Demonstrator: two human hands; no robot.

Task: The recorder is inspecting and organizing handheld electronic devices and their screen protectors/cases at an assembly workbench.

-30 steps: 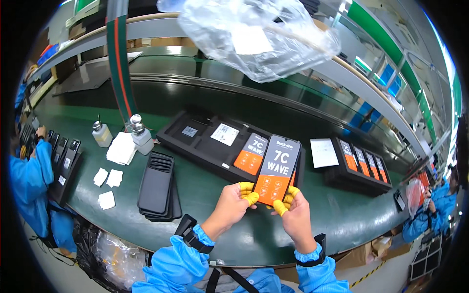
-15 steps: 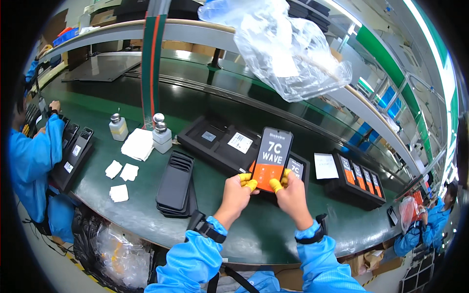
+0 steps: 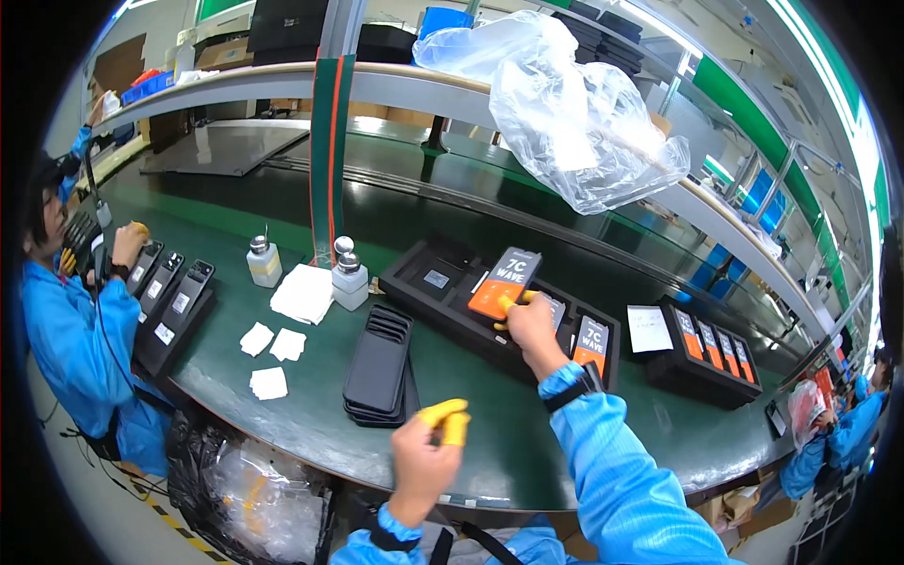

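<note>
My right hand (image 3: 534, 325) grips a phone (image 3: 511, 275) by its lower end, with yellow finger covers on the fingertips. The phone's front is grey above and orange below. It is tilted over a long black foam tray (image 3: 443, 315), where another orange-and-grey phone (image 3: 591, 341) sits in the right slot. Near the front edge of the bench, my left hand (image 3: 424, 461) holds nothing; its yellow-covered fingers are bent and apart. A stack of black phone-shaped cases (image 3: 377, 363) lies to its upper left.
Left of the tray are white wipes (image 3: 301, 293) and two pump bottles (image 3: 265, 262) (image 3: 349, 282). A second black tray of phones (image 3: 702, 363) and a paper sheet (image 3: 649, 329) lie right. A plastic bag (image 3: 589, 122) hangs from the shelf. Co-workers (image 3: 85, 348) sit at both sides.
My left hand has let go of the phone and drawn back toward the bench edge. My right hand has kept the phone and tilted it over the tray. The view has shifted somewhat.
</note>
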